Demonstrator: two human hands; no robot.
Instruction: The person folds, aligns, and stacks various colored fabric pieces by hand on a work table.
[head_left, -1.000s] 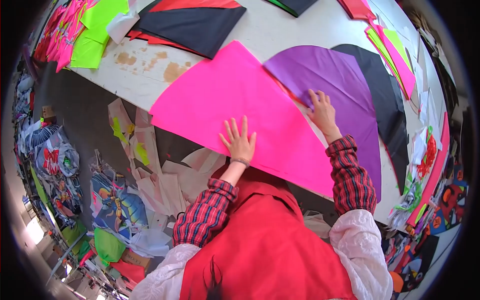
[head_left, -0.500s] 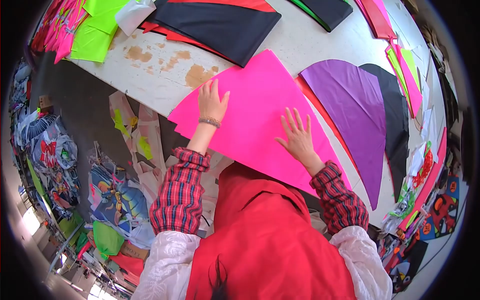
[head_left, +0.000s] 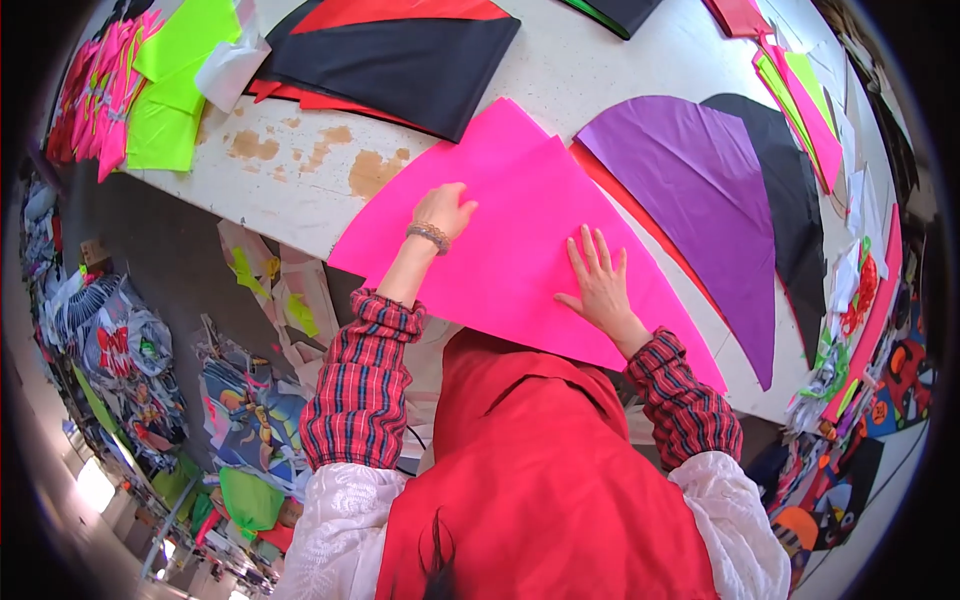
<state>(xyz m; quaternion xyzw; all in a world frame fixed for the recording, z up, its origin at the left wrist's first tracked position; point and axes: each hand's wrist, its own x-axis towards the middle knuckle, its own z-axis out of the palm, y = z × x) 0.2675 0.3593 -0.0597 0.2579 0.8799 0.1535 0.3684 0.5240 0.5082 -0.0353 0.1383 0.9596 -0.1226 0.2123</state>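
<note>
Pink fan-shaped fabric sheets (head_left: 500, 250) lie in a stack on the table in front of me, with two offset corners at the far edge. On the left part of the top sheet rests my left hand (head_left: 441, 211), a bracelet at its wrist. Its fingers are curled in and their tips are hidden, so what they hold, if anything, cannot be seen. My right hand (head_left: 603, 287) lies flat on the right part of the pink fabric, its fingers spread and the thumb out to the side.
Right of the pink stack lie a purple fabric panel (head_left: 690, 200) and a black panel (head_left: 785, 190). Black and red panels (head_left: 400, 70) lie beyond it. Yellow-green fabric (head_left: 165, 120) is at the far left of the white table (head_left: 290, 190). Bagged scraps (head_left: 115, 330) lie below left.
My left hand's fingers have gone from stretched out to curled. The top pink sheet is now shifted rightward against the layer beneath. My right hand stays spread on it. The view has shifted slightly.
</note>
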